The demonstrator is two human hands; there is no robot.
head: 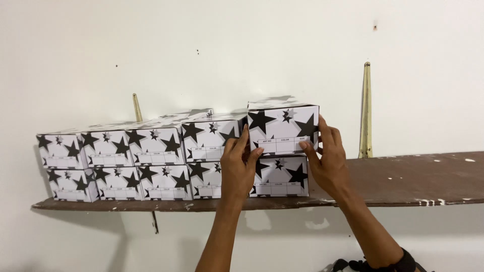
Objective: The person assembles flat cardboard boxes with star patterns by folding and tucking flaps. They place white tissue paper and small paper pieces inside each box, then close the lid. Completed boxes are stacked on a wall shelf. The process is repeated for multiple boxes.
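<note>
Where the stack ends at the right: a white box with black stars (282,128) is gripped from both sides, set on a lower box (283,176) and standing a little higher than its neighbours
Left hand (239,163): fingers curled against the box's left edge; closed on it
Right hand (327,158): fingers spread along the box's right side; thumb laid on its front
Other boxes (126,163): two rows of the same pattern, reaching leftward
Shelf (403,176): brown board, paint-flecked; bare to the right
Bracket (366,111): brass upright on the far wall
</note>
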